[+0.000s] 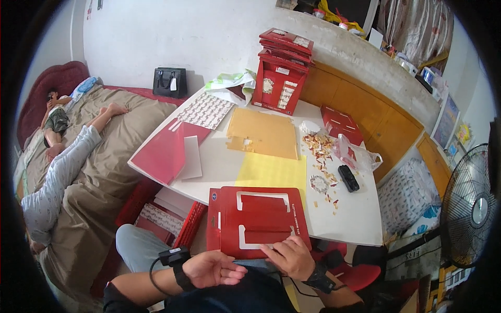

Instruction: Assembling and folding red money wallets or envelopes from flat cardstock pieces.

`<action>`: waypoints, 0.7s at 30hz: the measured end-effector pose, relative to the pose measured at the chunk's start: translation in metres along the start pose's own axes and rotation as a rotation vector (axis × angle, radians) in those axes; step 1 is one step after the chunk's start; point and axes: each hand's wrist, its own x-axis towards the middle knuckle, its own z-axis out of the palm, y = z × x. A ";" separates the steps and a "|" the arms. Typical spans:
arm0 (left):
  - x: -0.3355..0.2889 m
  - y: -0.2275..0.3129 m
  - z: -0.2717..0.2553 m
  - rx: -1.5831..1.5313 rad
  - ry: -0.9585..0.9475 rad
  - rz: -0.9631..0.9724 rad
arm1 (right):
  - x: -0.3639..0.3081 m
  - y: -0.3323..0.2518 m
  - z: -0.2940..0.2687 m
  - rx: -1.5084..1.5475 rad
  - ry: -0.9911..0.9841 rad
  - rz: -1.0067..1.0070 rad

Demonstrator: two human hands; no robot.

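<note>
A flat red cardboard package (224, 224) with two white-edged rectangular cutouts lies at the table's near edge and reaches over it toward my lap. My right hand (295, 259) is at its lower right edge, with bent fingers over the card beside the lower cutout; the underside of the grip is hidden. My left hand (214, 268) is turned palm up just below the package's lower left corner. Its fingers are loosely spread and hold nothing. Beneath the package's far edge is a yellow sheet (271, 169).
A tan cardboard sheet (263, 130), pink folder (172, 148), patterned sheet (205, 110) and stacked red packages (282, 68) cover the white table (349, 224). Small scraps (319, 146) lie near a black object (348, 178). A red crate (190, 224) stands left; a fan (469, 208) right. People lie on the bed (104, 151).
</note>
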 end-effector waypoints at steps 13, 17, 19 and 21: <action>0.000 -0.005 -0.004 -0.110 -0.109 -0.140 | 0.000 0.003 0.006 -0.079 -0.006 -0.167; -0.006 -0.008 0.005 -0.053 -0.017 -0.043 | 0.001 0.002 0.005 -0.090 -0.014 -0.176; -0.012 -0.007 0.012 0.078 0.089 0.043 | 0.005 0.000 0.001 -0.091 0.011 -0.150; -0.024 -0.008 0.035 0.297 0.292 0.213 | 0.008 0.005 0.001 -0.059 0.053 -0.125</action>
